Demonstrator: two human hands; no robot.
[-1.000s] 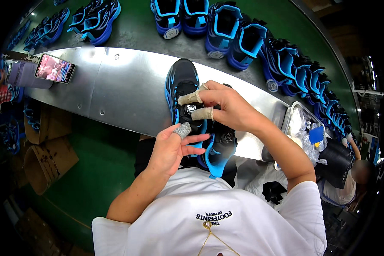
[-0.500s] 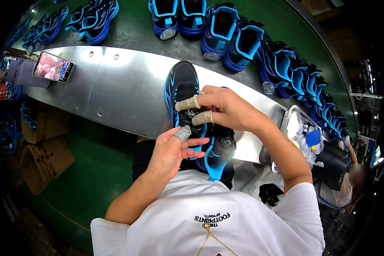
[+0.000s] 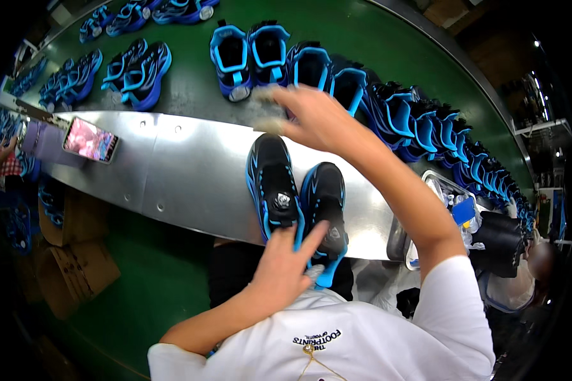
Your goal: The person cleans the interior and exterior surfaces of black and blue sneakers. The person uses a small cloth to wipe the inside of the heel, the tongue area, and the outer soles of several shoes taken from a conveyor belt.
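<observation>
Two black-and-blue shoes lie side by side, heels toward us, on the curved metal shelf right in front of our chest. Our left hand rests on their heel ends, fingers spread and flat: it grips nothing, only presses lightly where the left shoe and the right shoe meet. Our right hand is up and forward over the far edge of the shelf, motion-blurred, fingers loosely open and apparently empty, though the blur keeps us from being sure; pale tape shows on its fingertips.

We judge these shoes light and fairly soft in the upper, stiffer at the sole and heel cup, so the heel or the sole edge looks the best place to take hold. Each carries a round dial closure on the tongue, a hard part better left alone when we lift. The glossy blue trim may be a little slippery.

Beyond the shelf runs a green conveyor bearing more blue shoes in pairs, with a dense row curving away to the right. A phone with a lit screen lies on the shelf's left end, and a clear tray of small items sits at its right end. Cardboard boxes stand lower left.
</observation>
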